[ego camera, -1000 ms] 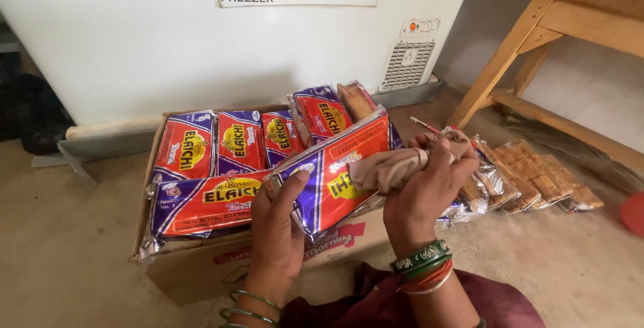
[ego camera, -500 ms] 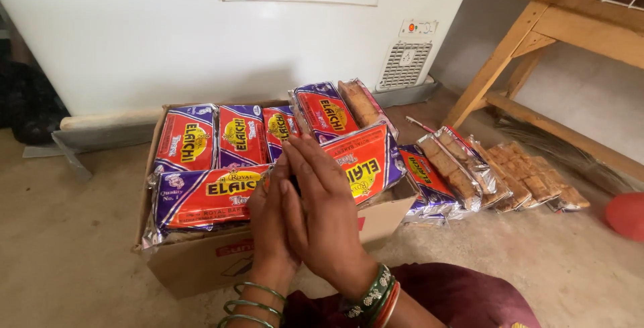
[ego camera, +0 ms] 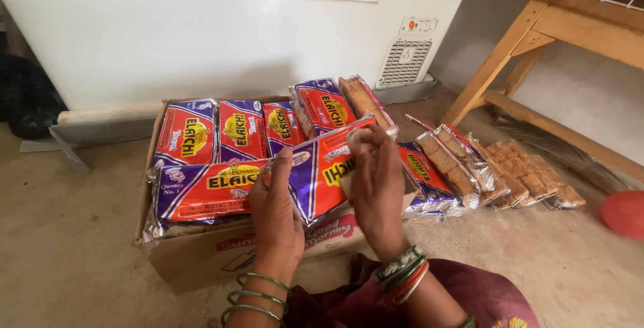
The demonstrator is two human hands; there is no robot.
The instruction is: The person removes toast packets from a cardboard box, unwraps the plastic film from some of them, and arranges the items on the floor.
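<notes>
My left hand (ego camera: 276, 208) and my right hand (ego camera: 377, 182) both grip one red-and-purple rusk packet (ego camera: 320, 167), tilted up over the front of a cardboard box (ego camera: 201, 261). The left hand holds its lower left edge, the right hand its upper right corner. Both wrists wear bangles. Inside the box stand several more packets of the same kind, such as one at the back left (ego camera: 186, 133), and another lies flat at the front left (ego camera: 208, 190).
A white chest freezer (ego camera: 201, 39) stands just behind the box. More packets (ego camera: 469, 167) lie on the floor to the right. A wooden stand (ego camera: 537, 46) rises at the far right, with a red ball (ego camera: 624, 212) near its foot.
A second ago my right hand held a cloth over the packet. Then both hands pressed together on it. Now they are apart again, gripping the packet's two ends, and no cloth shows.
</notes>
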